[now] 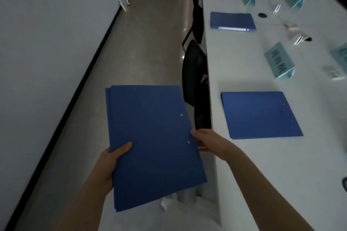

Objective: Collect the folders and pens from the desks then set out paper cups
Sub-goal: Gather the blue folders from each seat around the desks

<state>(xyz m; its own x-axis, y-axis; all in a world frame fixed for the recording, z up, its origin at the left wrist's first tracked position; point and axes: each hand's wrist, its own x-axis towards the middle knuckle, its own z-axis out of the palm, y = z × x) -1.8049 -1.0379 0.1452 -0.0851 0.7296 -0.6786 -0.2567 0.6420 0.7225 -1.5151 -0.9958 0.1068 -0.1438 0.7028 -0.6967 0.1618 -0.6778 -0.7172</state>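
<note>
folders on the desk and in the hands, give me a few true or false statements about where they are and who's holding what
1. Both hands hold the stack of blue folders. True: the left hand grips its left edge and the right hand its right edge.
2. The desk has no folders left on it. False: the nearest folder lies flat there, the second folder lies farther along, and another dark one sits at the far end.
3. The held stack rests on the desk. False: it is held out over the floor, left of the desk edge.
4. Name cards stand on the desk. True.
5. Paper cups are set out. False: none show.
</note>
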